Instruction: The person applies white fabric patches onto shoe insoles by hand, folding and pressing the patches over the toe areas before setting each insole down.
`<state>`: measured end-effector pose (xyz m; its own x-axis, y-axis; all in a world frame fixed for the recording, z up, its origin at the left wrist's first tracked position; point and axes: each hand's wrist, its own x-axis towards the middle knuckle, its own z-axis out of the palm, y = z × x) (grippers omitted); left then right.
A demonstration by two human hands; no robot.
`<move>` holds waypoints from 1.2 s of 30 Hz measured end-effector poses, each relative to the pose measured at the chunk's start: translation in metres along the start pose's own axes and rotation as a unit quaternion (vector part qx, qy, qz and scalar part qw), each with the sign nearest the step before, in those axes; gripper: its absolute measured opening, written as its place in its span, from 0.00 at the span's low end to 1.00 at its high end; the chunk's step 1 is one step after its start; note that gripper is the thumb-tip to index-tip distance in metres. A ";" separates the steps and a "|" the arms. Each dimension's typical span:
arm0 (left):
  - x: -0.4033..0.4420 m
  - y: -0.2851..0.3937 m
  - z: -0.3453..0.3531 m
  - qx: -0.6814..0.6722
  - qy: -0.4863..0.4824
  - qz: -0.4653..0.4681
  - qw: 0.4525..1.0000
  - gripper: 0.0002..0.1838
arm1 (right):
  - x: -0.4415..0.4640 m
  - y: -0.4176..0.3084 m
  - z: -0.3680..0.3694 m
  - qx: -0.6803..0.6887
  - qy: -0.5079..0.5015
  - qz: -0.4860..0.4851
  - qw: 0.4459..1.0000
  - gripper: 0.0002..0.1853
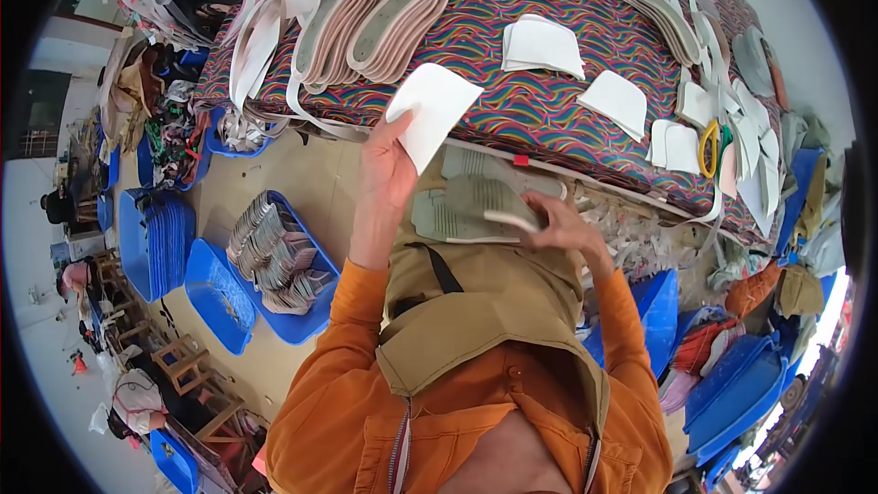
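My left hand [388, 161] is closed on a white curved-edge sheet piece [437, 112], raised just in front of the table edge, with the thumb on its face. My right hand [560, 223] is closed on the edge of a grey-green insole [476, 203] with dark line marks, over my lap. That insole is partly blurred, and more grey-green pieces show behind it under the table edge. On the table, similar white pieces [541, 44] lie beyond my hands, with another white piece [615, 104] to their right.
A table with a wavy multicoloured cloth [476, 27] bears stacked insoles [389, 27] at the back. Yellow-handled scissors [709, 148] lie at the right among white strips. A blue basket [315, 311] of stacked pieces stands on the floor at left; blue baskets [736, 402] also stand at right.
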<state>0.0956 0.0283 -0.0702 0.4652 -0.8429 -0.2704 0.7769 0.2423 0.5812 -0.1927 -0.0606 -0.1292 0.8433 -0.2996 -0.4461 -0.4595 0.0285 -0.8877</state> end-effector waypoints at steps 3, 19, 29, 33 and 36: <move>-0.004 -0.007 0.012 -0.029 -0.031 -0.015 0.999 0.23 | -0.023 -0.004 0.021 0.082 0.078 -0.126 0.986 0.31; -0.030 -0.039 0.076 0.033 -0.126 -0.074 0.989 0.29 | -0.015 -0.045 0.045 -0.094 0.433 -0.233 0.866 0.33; -0.032 -0.039 0.073 0.032 -0.115 -0.086 0.989 0.29 | -0.012 -0.044 0.046 -0.091 0.424 -0.227 0.872 0.34; -0.032 -0.041 0.070 -0.001 -0.103 -0.100 0.990 0.29 | -0.009 -0.040 0.044 -0.094 0.420 -0.212 0.877 0.35; -0.031 -0.042 0.066 -0.026 -0.103 -0.126 0.986 0.28 | -0.008 -0.034 0.042 -0.102 0.423 -0.205 0.877 0.35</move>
<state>0.0204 0.0121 -0.0359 0.1624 -0.9582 -0.2357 0.8799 0.0325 0.4741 -0.1719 -0.0197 -0.1003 0.4802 -0.8475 0.2262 -0.2797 -0.3923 -0.8763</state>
